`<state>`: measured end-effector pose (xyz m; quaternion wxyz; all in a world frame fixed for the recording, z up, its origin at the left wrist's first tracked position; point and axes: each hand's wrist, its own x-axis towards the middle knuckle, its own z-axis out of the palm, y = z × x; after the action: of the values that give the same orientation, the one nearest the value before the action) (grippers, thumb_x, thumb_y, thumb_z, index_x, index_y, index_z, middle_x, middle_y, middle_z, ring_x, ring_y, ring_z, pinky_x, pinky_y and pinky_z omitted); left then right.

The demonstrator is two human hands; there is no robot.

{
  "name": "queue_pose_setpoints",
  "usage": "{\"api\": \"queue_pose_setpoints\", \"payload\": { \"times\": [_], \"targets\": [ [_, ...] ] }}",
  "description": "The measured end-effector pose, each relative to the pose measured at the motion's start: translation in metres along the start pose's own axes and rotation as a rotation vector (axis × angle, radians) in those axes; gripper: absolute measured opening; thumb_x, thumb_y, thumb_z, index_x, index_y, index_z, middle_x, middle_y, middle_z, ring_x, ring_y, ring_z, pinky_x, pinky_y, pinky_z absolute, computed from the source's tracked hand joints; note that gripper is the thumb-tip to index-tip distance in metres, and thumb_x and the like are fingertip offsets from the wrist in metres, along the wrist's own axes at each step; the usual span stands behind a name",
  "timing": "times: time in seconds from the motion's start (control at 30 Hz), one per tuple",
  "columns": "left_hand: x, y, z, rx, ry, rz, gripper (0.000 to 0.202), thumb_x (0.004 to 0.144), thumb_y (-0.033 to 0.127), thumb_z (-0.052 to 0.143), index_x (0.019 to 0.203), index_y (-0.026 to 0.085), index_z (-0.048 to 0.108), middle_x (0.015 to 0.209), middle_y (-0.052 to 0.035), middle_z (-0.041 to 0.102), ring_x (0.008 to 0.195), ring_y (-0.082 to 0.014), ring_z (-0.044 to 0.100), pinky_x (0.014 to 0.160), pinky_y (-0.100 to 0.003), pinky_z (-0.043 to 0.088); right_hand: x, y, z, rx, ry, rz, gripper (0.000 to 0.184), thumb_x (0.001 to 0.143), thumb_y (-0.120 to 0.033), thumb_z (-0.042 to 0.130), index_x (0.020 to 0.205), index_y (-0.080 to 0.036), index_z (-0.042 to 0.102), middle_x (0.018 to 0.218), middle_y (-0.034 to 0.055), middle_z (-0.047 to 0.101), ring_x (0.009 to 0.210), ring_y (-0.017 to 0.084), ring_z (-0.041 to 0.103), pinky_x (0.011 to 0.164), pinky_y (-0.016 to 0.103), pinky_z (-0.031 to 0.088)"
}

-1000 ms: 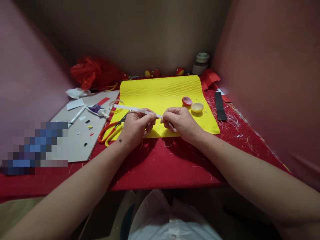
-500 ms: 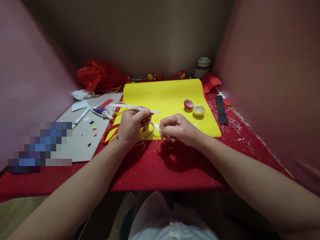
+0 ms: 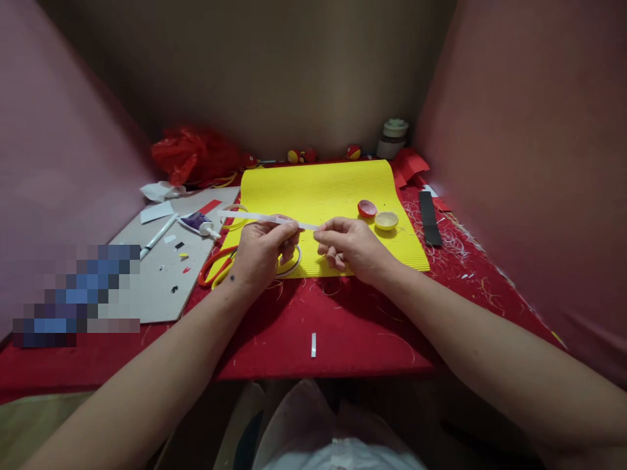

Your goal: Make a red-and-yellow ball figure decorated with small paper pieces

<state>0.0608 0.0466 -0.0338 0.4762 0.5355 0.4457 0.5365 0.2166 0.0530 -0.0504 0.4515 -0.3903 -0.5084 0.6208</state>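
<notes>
A thin white strip (image 3: 245,216) is stretched level above the yellow corrugated sheet (image 3: 313,186). My left hand (image 3: 267,248) pinches it near its middle, and my right hand (image 3: 350,247) pinches its right end between thumb and finger. Under my left hand lies a roll of tape (image 3: 294,262), partly covered by the fingers. Red-and-yellow-handled scissors (image 3: 215,264) rest beside my left wrist, their blades hidden. A short white piece (image 3: 313,344) lies on the red cloth near the front edge. Right of my hands sit a red half-shell (image 3: 367,209) and a yellow half-shell (image 3: 386,221).
On the grey board (image 3: 157,297) at left lie a purple glue tube (image 3: 196,223), a white pen (image 3: 160,236) and paper scraps. A red plastic bag (image 3: 193,153), small red-and-yellow figures and a jar (image 3: 392,138) stand behind. A black strip (image 3: 430,219) lies at right among loose threads.
My right hand has let go of a short white piece, which now lies on the red cloth, and has taken hold of the long strip's right end. My left hand keeps its pinch.
</notes>
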Motion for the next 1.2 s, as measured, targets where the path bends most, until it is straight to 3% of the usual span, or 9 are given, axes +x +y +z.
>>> {"api": "queue_pose_setpoints", "payload": {
  "times": [0.1,0.33,0.63,1.0,1.13,1.2],
  "targets": [
    [0.0,-0.002,0.0,0.0,-0.03,-0.001,0.017,0.073,0.02,0.062,0.058,0.016,0.056,0.052,0.0044,0.048,0.039,-0.0044,0.036,0.036,-0.019,0.026,0.001,0.001,-0.002,0.129,0.0,-0.062,0.019,0.071,-0.026,0.071,0.068,-0.017,0.055,0.057,-0.0033,0.06,0.036,0.005,0.047,0.035,0.019,0.031],
    [0.001,-0.007,-0.001,-0.066,-0.078,-0.091,0.012,0.073,0.022,0.064,0.064,0.014,0.062,0.054,0.0028,0.052,0.04,-0.0046,0.04,0.037,-0.019,0.026,-0.003,-0.002,0.001,0.007,0.054,-0.128,0.016,0.073,-0.017,0.063,0.059,-0.015,0.055,0.051,-0.0035,0.057,0.034,0.003,0.044,0.035,0.019,0.028],
    [-0.003,-0.002,0.002,0.011,-0.124,-0.102,0.015,0.07,0.021,0.066,0.06,0.016,0.056,0.047,0.0051,0.045,0.036,-0.0049,0.035,0.036,-0.021,0.02,-0.002,-0.001,0.001,0.016,0.038,-0.099,0.017,0.071,-0.016,0.061,0.055,-0.015,0.055,0.047,-0.0037,0.055,0.033,0.004,0.042,0.034,0.019,0.028],
    [0.0,-0.008,-0.004,-0.052,-0.211,-0.118,0.003,0.069,0.015,0.067,0.072,0.014,0.066,0.058,0.002,0.056,0.039,-0.004,0.042,0.036,-0.018,0.025,0.005,0.004,-0.006,0.187,-0.028,-0.038,0.011,0.065,-0.019,0.065,0.059,-0.016,0.056,0.05,-0.0019,0.058,0.035,0.005,0.042,0.034,0.02,0.028],
    [0.007,-0.009,-0.009,-0.224,-0.265,-0.286,0.015,0.069,0.016,0.069,0.083,0.014,0.068,0.063,0.0,0.06,0.041,-0.0039,0.045,0.035,-0.015,0.03,0.006,0.002,-0.009,0.232,-0.103,0.001,0.012,0.062,-0.022,0.066,0.061,-0.017,0.056,0.049,-0.0024,0.057,0.036,0.007,0.044,0.035,0.021,0.028],
    [0.014,-0.006,-0.015,-0.318,-0.294,-0.413,0.013,0.072,0.025,0.069,0.077,0.013,0.067,0.057,-0.0001,0.057,0.036,-0.0028,0.039,0.033,-0.014,0.03,0.006,0.001,-0.01,0.23,-0.128,0.016,0.011,0.06,-0.022,0.065,0.06,-0.017,0.056,0.047,-0.0027,0.056,0.035,0.007,0.043,0.035,0.022,0.028]
  ]
}}
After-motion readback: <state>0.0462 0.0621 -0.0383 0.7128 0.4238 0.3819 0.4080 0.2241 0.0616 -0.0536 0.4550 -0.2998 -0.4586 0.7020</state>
